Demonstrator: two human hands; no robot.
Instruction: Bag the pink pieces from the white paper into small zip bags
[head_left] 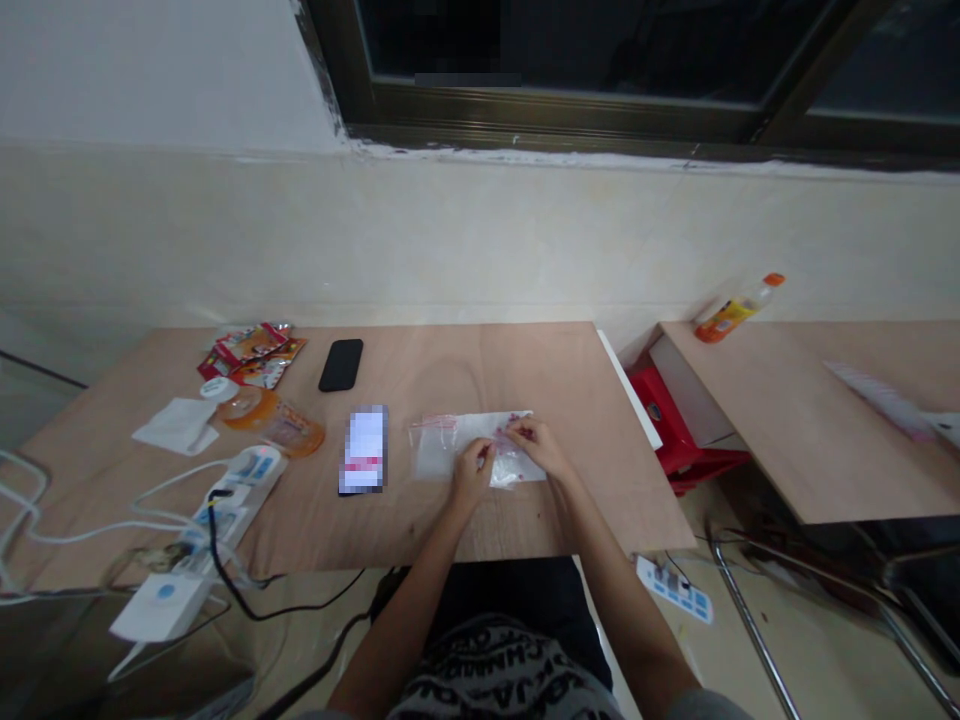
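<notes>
My left hand point(474, 472) is over clear plastic bags point(435, 450), its thumb and fingertips pinched together. What it pinches, if anything, is too small to make out. To its right, my right hand point(541, 446) reaches in with bent fingers closed near small dark-red bits point(519, 417), perhaps beads. Whether one of them is between its fingertips is hidden. Under both hands lies a white sheet point(480, 422), with a crinkled clear bag point(508, 470) on it between my wrists.
Left on the wooden table point(465, 370) are a lit phone point(364, 450), a black phone point(341, 365), an orange drink bottle point(274, 418), snack packets point(255, 352), tissue point(178, 425) and a corded power strip point(232, 505). A red stool point(675, 440) stands by a second table point(825, 420) holding another bottle point(739, 310).
</notes>
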